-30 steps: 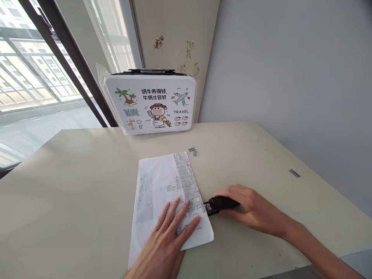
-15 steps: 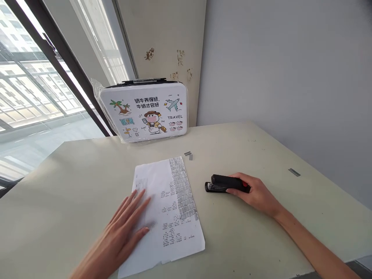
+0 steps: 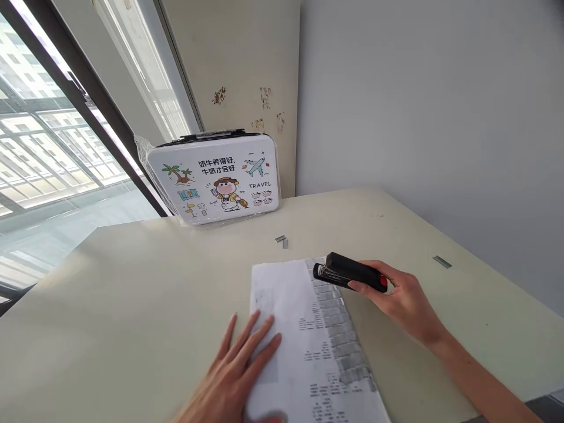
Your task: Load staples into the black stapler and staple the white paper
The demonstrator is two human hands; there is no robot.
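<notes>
Over paper (image 3: 288, 283), stapler (image 3: 355, 271) clamped in R hand (image 3: 408, 301); L hand (image 3: 235, 367) flat, fingers apart; R edge (image 3: 342, 332) mostly stapled, lower bit bare.

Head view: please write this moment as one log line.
left hand: across edge of paper | right hand: holds stapler partly over paper | case: upright

The bare left hand (image 3: 231, 373) is at the bottom of the frame, left of the centre, its back turned upward. Its slim fingers (image 3: 259, 336) are straight, spread, and directed to the upper right. The bare right hand (image 3: 405, 299), right of the centre, is curled in a grip; its bare forearm (image 3: 467, 361) slants toward the lower right corner.
</notes>
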